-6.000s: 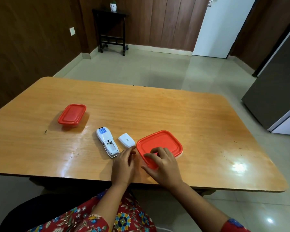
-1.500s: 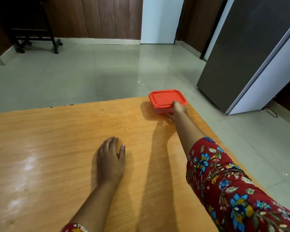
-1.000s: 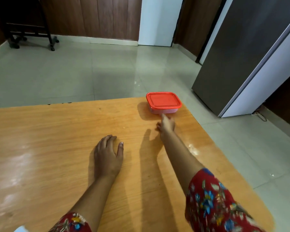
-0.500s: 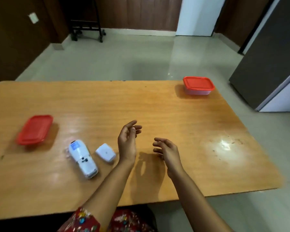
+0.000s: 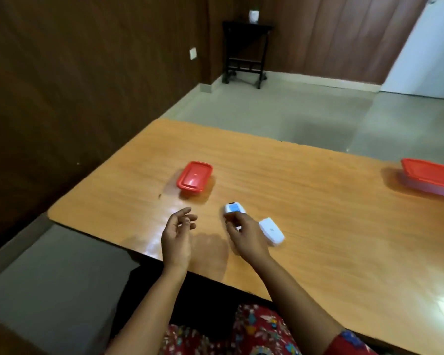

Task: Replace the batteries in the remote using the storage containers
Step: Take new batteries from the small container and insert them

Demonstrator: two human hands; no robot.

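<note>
Right hand over the remote, grip unclear.

Motion blur smeared both hands, and the right hand hid the white remote's near half. Its fingers curled at the body, but I could not tell whether they gripped it or only hovered. A larger red-lidded container, far to that hand's right, was cut by the frame edge. The white battery cover lay just right of it. The left hand hung above the tabletop, fingers loosely spread, holding nothing; a small red-lidded container sat beyond it. Past the orange wood lay a pale tiled floor, dark panelled walls and a black side table.
</note>
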